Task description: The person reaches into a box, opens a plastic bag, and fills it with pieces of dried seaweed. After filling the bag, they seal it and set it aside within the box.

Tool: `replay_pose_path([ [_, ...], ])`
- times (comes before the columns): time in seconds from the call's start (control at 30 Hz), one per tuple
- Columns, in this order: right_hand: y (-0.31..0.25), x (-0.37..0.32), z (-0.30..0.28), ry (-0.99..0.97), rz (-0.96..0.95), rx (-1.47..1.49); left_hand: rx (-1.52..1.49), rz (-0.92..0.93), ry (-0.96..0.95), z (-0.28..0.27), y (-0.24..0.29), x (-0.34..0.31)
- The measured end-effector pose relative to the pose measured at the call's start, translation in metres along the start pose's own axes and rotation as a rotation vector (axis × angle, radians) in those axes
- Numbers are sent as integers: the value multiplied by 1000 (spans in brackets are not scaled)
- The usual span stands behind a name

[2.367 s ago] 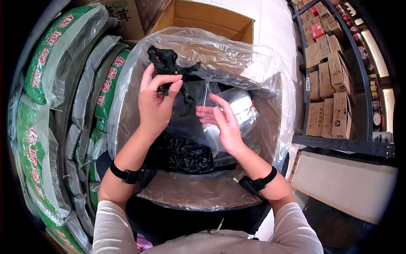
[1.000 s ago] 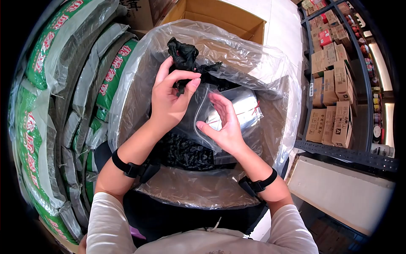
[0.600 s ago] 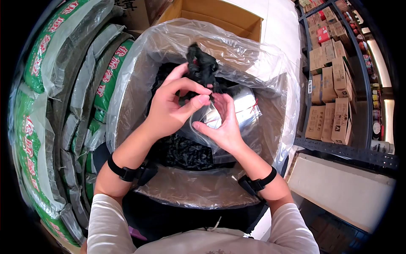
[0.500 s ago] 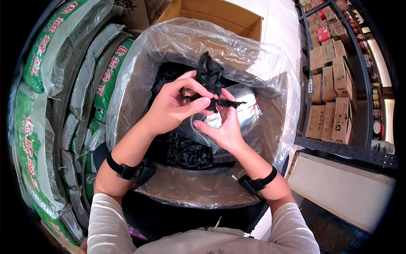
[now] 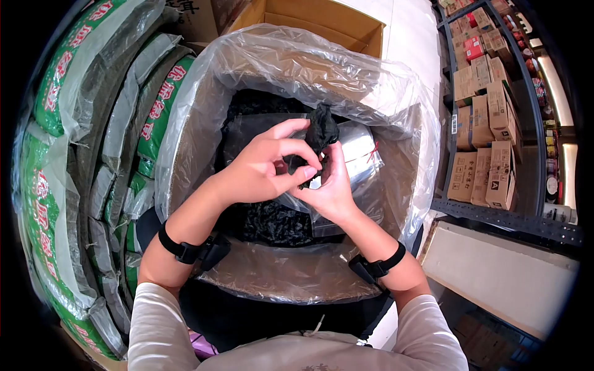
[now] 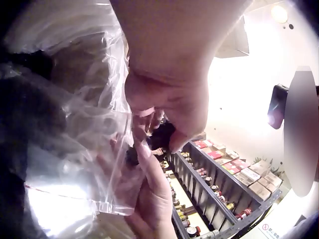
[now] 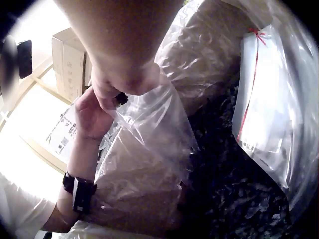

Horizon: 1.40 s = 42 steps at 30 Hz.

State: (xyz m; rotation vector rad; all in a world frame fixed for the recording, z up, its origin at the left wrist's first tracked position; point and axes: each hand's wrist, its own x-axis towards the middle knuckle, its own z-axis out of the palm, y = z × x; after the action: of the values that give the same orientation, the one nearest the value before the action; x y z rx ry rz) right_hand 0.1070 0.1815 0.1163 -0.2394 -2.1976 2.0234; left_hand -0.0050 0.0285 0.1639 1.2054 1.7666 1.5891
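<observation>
The black clump [image 5: 323, 128], its length running forward, is pinched in the left hand [image 5: 263, 164] just beside the right hand [image 5: 332, 188], which grips the clear bag [image 7: 154, 119], its mouth too hidden to place exactly.

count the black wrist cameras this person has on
2: the left wrist camera is strapped to the left forearm, the right wrist camera to the right forearm. Both show plainly in the head view.
</observation>
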Motion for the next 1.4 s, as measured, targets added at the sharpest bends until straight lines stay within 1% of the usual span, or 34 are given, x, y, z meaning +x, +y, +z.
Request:
replay_pose_path([
  [0.03, 0, 1, 1, 1, 1, 0, 138, 30, -41, -2, 2, -1],
  [0.1, 0, 3, 3, 0, -33, 121, 146, 46, -51, 0, 0, -3],
  [0.13, 0, 2, 2, -5, -5, 173, 204, 88, -62, 0, 3, -4],
  [0.2, -3, 2, 0, -16, -5, 187, 312, 163, -72, 3, 3, -4],
  [0.23, -6, 2, 0, -28, -7, 202, 312, 162, -73, 4, 4, -4],
  [0.3, -11, 2, 1, -14, 30, 206, 435, 228, -64, 6, 8, -4],
  [0.37, -6, 2, 2, 48, 14, 164, 430, 230, -32, 11, 10, -5],
  [0.4, -12, 3, 0, 6, -37, 168, 444, 258, -18, 12, 11, -3],
  [0.47, -15, 3, -1, -4, -19, 131, 456, 285, -6, 14, 10, -2],
  [0.53, -14, 3, -2, -14, 1, 94, 511, 303, 78, 17, 5, -1],
  [0.57, -13, 2, -2, -11, -12, 63, 510, 302, 76, 17, 4, -1],
  [0.63, -12, 2, -1, -8, -37, 0, 440, 213, 138, 18, 2, -1],
  [0.7, -11, 2, 0, -14, -35, 57, 438, 225, 166, 17, 0, 1],
  [0.77, -7, 4, -1, -30, -62, 25, 389, 287, 301, 18, -3, 2],
  [0.8, -5, 5, -1, -26, -57, 45, 452, 304, 320, 15, -5, 3],
  [0.83, -7, 3, 0, -23, -55, 51, 496, 273, 377, 14, -2, 5],
  [0.87, -10, 3, 0, -39, -61, 17, 614, 194, 435, 14, 3, 5],
  [0.9, -13, 2, 0, -54, -67, -16, 730, 114, 492, 14, 7, 5],
  [0.93, -15, 1, 3, -14, -105, -14, 770, -16, 516, 14, 1, 1],
  [0.97, -14, 1, 2, -13, -105, -14, 717, -45, 531, 11, -3, 1],
  [1.03, -13, 3, 0, -8, -236, -38, 540, -143, 466, 5, -3, -3],
  [1.07, -17, 4, 1, 73, -345, -89, 541, -145, 468, 4, -3, -1],
  [1.1, -14, 4, 1, 70, -344, -86, 495, -90, 569, 3, -2, 1],
  [1.13, -10, 3, 0, 176, -393, -59, 447, -34, 668, 2, -2, 3],
  [1.17, -7, 3, -2, 283, -441, -32, 341, -42, 704, 0, -2, 2],
  [1.23, -8, 0, -10, 380, -376, -32, 41, -88, 819, -2, 9, 3],
  [1.27, -7, 2, -9, 443, -365, 39, 27, -42, 820, -7, 5, 1],
  [1.3, -8, 3, -10, 445, -364, 39, 47, -34, 843, -13, 0, 0],
  [1.37, -12, 4, -10, 467, -215, 140, 205, -75, 803, -21, -4, 3],
  [1.4, -11, 7, -9, 420, -170, 96, 206, -76, 804, -22, -8, 5],
])
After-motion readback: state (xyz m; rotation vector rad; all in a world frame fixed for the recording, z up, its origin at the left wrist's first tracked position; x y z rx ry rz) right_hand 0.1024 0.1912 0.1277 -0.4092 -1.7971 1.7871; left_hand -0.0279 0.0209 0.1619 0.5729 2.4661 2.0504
